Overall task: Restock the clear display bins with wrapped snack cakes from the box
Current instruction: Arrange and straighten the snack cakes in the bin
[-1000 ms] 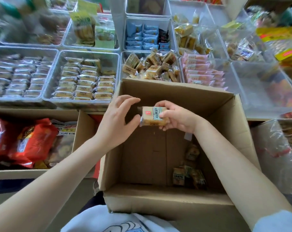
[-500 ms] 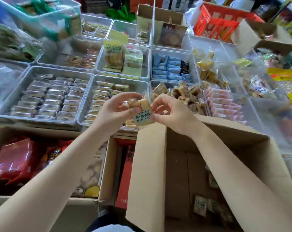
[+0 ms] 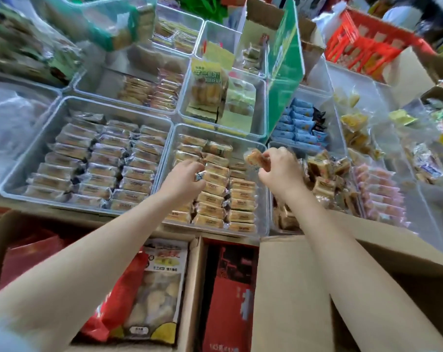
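Over the middle clear bin [image 3: 168, 158], at about twelve o'clock from the person, the left hand [image 3: 183, 177] is reaching down with fingers curled onto the rows of wrapped snack cakes [image 3: 216, 193], pinching the foil end of one (blur is hiding the exact grip). At one o'clock the right hand [image 3: 278, 167] is pinching another snack cake [image 3: 254, 156] just above the bin's right wall. At five o'clock, the cardboard box [image 3: 289, 288] is sitting under the right forearm.
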A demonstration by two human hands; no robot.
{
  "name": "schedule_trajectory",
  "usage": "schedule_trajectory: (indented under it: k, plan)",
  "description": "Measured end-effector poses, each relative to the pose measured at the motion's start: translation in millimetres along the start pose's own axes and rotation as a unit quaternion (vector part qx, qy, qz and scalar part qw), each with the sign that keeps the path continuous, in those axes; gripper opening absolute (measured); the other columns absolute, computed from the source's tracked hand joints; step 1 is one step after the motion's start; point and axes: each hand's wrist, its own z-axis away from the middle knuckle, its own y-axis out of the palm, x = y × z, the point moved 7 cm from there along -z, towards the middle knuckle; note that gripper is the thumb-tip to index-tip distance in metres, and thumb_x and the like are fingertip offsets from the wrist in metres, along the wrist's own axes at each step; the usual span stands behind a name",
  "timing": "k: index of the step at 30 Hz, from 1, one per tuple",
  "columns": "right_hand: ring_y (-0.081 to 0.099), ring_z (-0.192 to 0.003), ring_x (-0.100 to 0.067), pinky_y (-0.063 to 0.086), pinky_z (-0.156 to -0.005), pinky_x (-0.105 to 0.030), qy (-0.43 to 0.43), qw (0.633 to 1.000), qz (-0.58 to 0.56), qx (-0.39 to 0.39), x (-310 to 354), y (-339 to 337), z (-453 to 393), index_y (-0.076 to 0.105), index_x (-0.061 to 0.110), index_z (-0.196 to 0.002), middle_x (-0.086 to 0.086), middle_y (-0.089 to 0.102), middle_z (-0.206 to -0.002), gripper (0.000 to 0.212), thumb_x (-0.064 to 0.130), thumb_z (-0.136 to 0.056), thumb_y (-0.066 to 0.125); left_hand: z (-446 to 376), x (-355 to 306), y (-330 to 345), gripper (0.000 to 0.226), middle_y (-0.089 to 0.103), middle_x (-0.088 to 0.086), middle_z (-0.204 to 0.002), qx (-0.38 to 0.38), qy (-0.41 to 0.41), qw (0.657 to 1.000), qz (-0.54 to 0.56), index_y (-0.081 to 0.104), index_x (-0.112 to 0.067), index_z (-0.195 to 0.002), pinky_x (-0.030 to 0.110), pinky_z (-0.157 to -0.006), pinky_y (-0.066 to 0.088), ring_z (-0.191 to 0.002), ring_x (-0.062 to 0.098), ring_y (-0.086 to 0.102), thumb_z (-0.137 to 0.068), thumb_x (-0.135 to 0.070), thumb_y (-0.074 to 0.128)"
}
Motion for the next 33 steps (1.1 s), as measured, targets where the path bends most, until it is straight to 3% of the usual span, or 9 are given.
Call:
schedule_trajectory:
  k: [5,8,11,15,19,23,28,33]
  plan:
    - [0.056,-0.097,-0.024,0.051,-0.082,-0.04,0.075,0.995,-0.061,0.002,-19.6,40.2,-34.3,0.057,0.023,-0.106,0.0,0.055,-0.103,0.018,0.023,-0.089,0.063,-47.4,-9.0,13.7,0.058,0.032,0.006,-0.162,0.018,0.07,0.989,-0.13,0.042,-0.02,-0.15,0.046,-0.122,0.025,-0.149,0.024,0.027,-0.095,-0.027,0.059]
    - [0.058,-0.091,-0.022,0.052,-0.079,-0.038,0.092,0.991,-0.096,-0.017,-30.8,51.5,-43.6,0.061,0.026,-0.107,0.0,0.061,-0.101,0.016,0.025,-0.091,0.062,-74.3,-15.8,23.3,0.064,0.021,0.006,-0.166,0.038,0.096,0.978,-0.184,0.034,-0.018,-0.155,0.044,-0.125,0.013,-0.154,0.024,0.015,-0.096,-0.027,0.058]
    - [0.056,-0.098,-0.021,0.052,-0.084,-0.04,0.075,0.99,-0.111,-0.052,-33.8,55.8,-51.6,0.064,0.021,-0.111,0.002,0.062,-0.103,0.018,0.022,-0.093,0.062,-99.5,-18.0,33.9,0.063,0.014,0.008,-0.168,0.062,0.111,0.967,-0.219,0.026,-0.015,-0.158,0.044,-0.126,0.007,-0.156,0.023,0.007,-0.101,-0.031,0.047]
    - [0.056,-0.104,-0.022,0.051,-0.09,-0.041,0.065,0.99,-0.112,-0.061,-31.0,59.4,-61.9,0.062,0.022,-0.121,0.0,0.064,-0.111,0.026,0.022,-0.094,0.061,-124.9,-18.1,44.9,0.063,0.02,0.01,-0.167,0.081,0.107,0.96,-0.245,0.028,-0.014,-0.156,0.047,-0.126,0.007,-0.154,0.025,0.015,-0.105,-0.052,0.03]
    - [0.059,-0.106,-0.02,0.049,-0.088,-0.035,0.037,0.991,-0.114,-0.064,-23.9,61.0,-71.4,0.058,0.023,-0.128,0.0,0.064,-0.121,0.031,0.022,-0.097,0.058,-130.6,-17.3,49.6,0.058,0.048,0.01,-0.146,0.059,0.11,0.949,-0.291,0.041,-0.015,-0.146,0.047,-0.115,0.025,-0.134,0.028,0.042,-0.103,-0.052,0.029]
    - [0.062,-0.105,-0.023,0.053,-0.085,-0.036,0.025,0.995,-0.069,-0.065,-14.7,67.3,-82.4,0.056,0.023,-0.132,-0.003,0.062,-0.125,0.033,0.02,-0.099,0.055,-120.4,-15.5,54.4,0.054,0.053,0.007,-0.139,0.037,0.135,0.942,-0.306,0.044,-0.018,-0.141,0.047,-0.11,0.027,-0.127,0.028,0.043,-0.103,-0.051,0.026]
    - [0.059,-0.111,-0.028,0.052,-0.089,-0.041,-0.022,0.999,-0.007,-0.027,13.3,87.6,-96.7,0.054,0.02,-0.135,-0.005,0.06,-0.129,0.036,0.016,-0.099,0.054,-104.8,-9.4,56.9,0.062,0.027,0.01,-0.164,0.04,0.145,0.941,-0.304,0.024,-0.019,-0.157,0.05,-0.123,0.008,-0.152,0.03,0.017,-0.104,-0.052,0.025]
    - [0.06,-0.105,-0.032,0.053,-0.087,-0.043,-0.022,0.998,-0.05,-0.02,35.7,106.8,-105.0,0.055,0.015,-0.127,-0.011,0.05,-0.128,0.029,0.014,-0.099,0.055,-95.6,-1.2,55.5,0.066,0.011,0.014,-0.168,0.056,0.134,0.948,-0.283,0.02,-0.016,-0.159,0.049,-0.126,0.001,-0.156,0.03,0.003,-0.104,-0.053,0.023]
